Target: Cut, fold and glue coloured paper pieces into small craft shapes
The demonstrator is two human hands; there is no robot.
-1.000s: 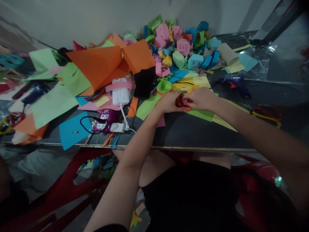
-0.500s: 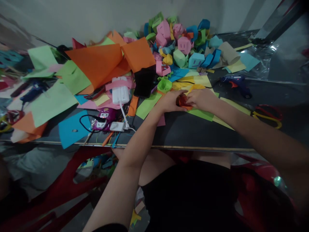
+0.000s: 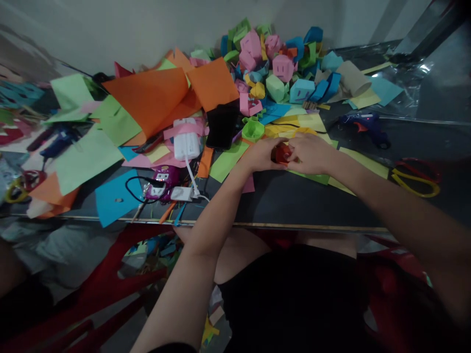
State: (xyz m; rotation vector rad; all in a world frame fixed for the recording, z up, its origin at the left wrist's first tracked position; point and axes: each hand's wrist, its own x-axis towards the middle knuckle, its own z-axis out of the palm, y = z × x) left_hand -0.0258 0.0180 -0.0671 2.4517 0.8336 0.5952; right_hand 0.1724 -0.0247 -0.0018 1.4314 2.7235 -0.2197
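My left hand [image 3: 260, 155] and my right hand [image 3: 311, 153] meet over the dark table [image 3: 294, 201], both pinching a small red-orange folded paper piece [image 3: 281, 154] between their fingers. The piece is mostly hidden by the fingers. Under my hands lie green [image 3: 228, 161] and yellow paper sheets [image 3: 362, 162]. A small green paper cup shape [image 3: 252, 131] sits just behind my left hand.
A heap of folded paper boxes with faces [image 3: 283, 68] fills the back. Large orange sheets [image 3: 154, 98], a black phone [image 3: 222, 127], a white charger [image 3: 186, 143], a blue glue gun [image 3: 366, 125], yellow-red scissors [image 3: 415, 174] and a red stool [image 3: 110, 289] surround me.
My hands stayed together on the red-orange piece; the right-hand fingers closed further over it, hiding more of it. The view shifted slightly.
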